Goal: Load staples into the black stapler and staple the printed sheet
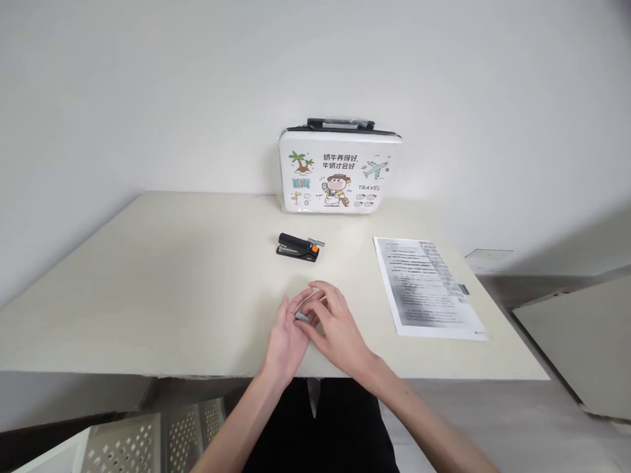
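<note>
Palm up over the front of the table, my left hand (288, 338) has its fingers stretched out and its thumb apart. Just above that palm, my right hand (338, 328) has curled fingers pinching a short grey strip of staples (302, 317). Part of the strip is hidden by the fingers, and I cannot tell whether it touches the left palm. Beyond both hands lies a black stapler (297, 247) with an orange piece at its right end. Another grey staple strip (316, 242) is beside that end.
A white case (340, 174) with cartoon prints and a black handle stands against the wall. To the right, printed sheets (428, 289) lie on the pale table (148, 282), with a small dark grey piece (463, 289) at their edge. Perforated light panels (123, 443) are below left.
</note>
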### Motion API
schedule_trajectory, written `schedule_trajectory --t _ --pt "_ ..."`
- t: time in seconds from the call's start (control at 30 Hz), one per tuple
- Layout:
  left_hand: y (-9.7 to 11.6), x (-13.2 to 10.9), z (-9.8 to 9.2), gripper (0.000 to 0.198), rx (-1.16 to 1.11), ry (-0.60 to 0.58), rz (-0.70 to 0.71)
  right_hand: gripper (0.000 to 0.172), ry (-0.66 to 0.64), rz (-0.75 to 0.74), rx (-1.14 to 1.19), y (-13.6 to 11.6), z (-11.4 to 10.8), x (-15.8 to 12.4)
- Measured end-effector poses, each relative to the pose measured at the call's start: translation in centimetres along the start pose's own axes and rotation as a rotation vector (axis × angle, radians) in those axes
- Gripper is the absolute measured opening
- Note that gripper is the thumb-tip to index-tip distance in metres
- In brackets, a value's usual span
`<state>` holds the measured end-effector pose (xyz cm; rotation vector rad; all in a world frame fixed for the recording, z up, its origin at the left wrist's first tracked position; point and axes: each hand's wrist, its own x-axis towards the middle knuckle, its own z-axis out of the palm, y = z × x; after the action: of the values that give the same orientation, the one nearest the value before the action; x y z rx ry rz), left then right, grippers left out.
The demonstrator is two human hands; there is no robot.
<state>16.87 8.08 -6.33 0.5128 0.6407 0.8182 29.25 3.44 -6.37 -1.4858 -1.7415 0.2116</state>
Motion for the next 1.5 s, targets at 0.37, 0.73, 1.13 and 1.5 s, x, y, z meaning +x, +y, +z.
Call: schedule_trajectory --t 0.37,0.73,1.13,1.5 --pt "2.2 1.5 -1.3 0.034 0.687 0.021 0.265 0.022 0.281 0.309 -0.322 11.5 -13.7 -8.9" --pt "4.0 2.1 -3.5 0.028 0.932 -0.005 0.331 0.038 0.482 0.598 -0.586 24.6 -21.0 -14.8" --pt "4.1 2.0 -3.7 0.024 0.924 0.022 0.317 0.027 0.535 0.439 -0.541 17.0 -16.7 -13.1" --pt "3.5 1.9 -3.9 0.021 1.045 0.013 0.342 0.025 0.039 0.471 0.126 7.4 -7.4 -8.5"
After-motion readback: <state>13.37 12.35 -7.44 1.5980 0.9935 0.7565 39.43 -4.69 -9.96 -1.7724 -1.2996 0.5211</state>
